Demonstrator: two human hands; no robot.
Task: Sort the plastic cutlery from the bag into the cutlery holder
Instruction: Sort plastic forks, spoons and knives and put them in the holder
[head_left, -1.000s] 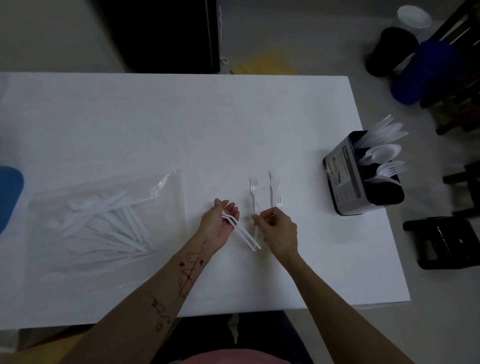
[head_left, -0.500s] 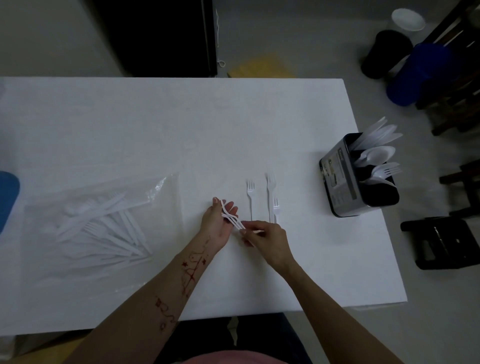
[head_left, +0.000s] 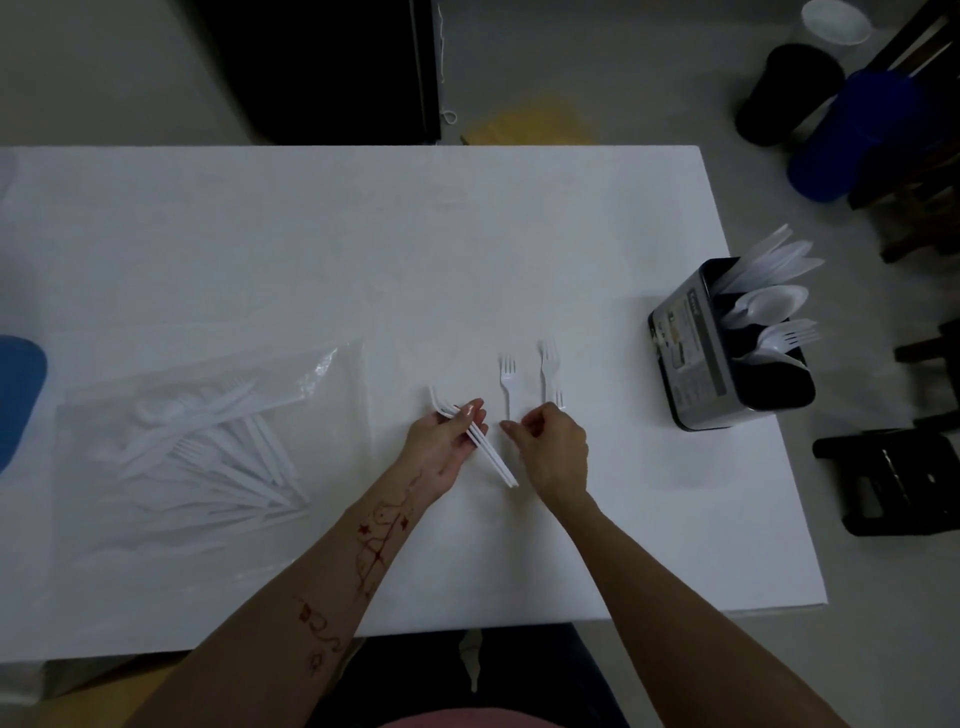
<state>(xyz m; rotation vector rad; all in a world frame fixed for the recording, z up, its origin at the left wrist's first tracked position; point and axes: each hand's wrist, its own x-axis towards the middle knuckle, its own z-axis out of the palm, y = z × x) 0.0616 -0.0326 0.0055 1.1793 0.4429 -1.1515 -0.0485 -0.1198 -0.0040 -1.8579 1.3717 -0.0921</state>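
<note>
Since a moment ago, the right hand (head_left: 551, 451) moved away from the forks (head_left: 480, 441) the left hand (head_left: 445, 441) grips, curled and seemingly holding nothing.

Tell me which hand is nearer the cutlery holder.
Right. The right hand sits mid-table, left of the cutlery holder with bare table between them. The left hand, holding white cutlery pieces, lies farther left, toward the bag.
</note>
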